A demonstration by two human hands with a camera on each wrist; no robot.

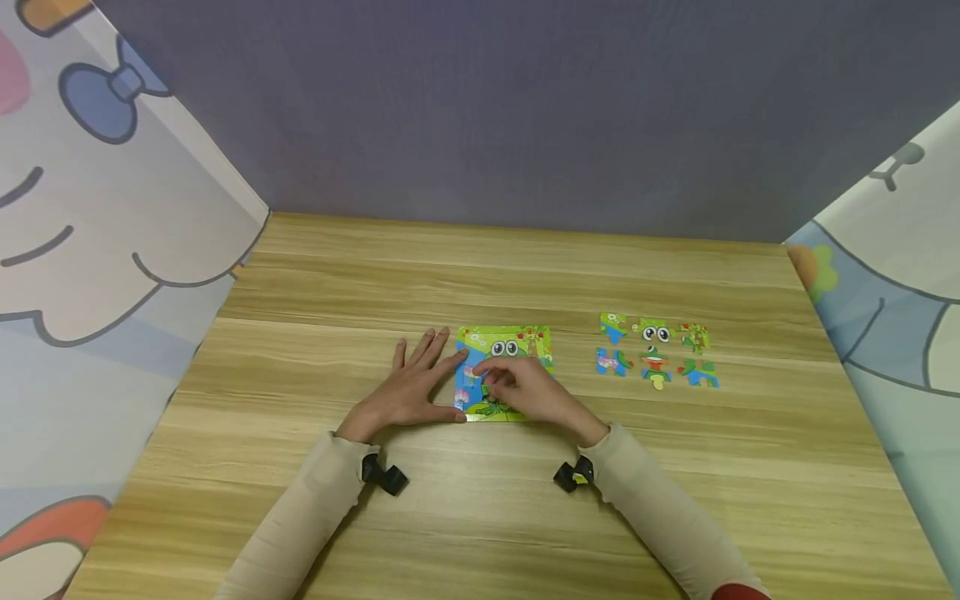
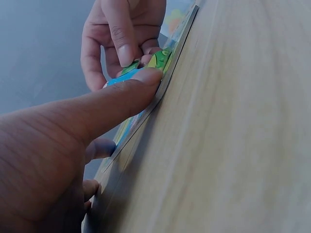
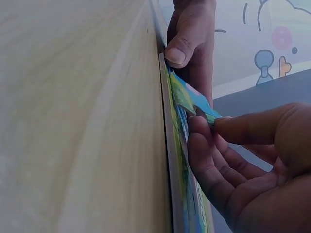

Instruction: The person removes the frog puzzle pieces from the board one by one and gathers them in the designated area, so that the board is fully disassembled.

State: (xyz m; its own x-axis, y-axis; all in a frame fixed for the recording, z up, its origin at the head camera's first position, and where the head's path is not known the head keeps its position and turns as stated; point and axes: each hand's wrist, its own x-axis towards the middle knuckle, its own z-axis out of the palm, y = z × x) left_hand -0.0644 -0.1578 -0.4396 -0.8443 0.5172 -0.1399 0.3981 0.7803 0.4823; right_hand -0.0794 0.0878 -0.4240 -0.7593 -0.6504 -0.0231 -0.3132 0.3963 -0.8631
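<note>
A square puzzle board printed with a green frog lies on the table in the head view. My left hand rests at its left side, fingers spread, thumb along the lower-left corner. Over the board's middle, my right hand pinches a puzzle piece between thumb and fingertips. Blue and green show on that piece, which is tilted up from the board in the right wrist view. In the left wrist view, the left thumb lies across the near corner of the board. The right hand covers part of the frog picture.
Several loose puzzle pieces lie right of the board in two rows, among them one with the frog's eyes and one with its mouth. The wooden table ends at a grey panel behind; cartoon-printed walls stand at both sides.
</note>
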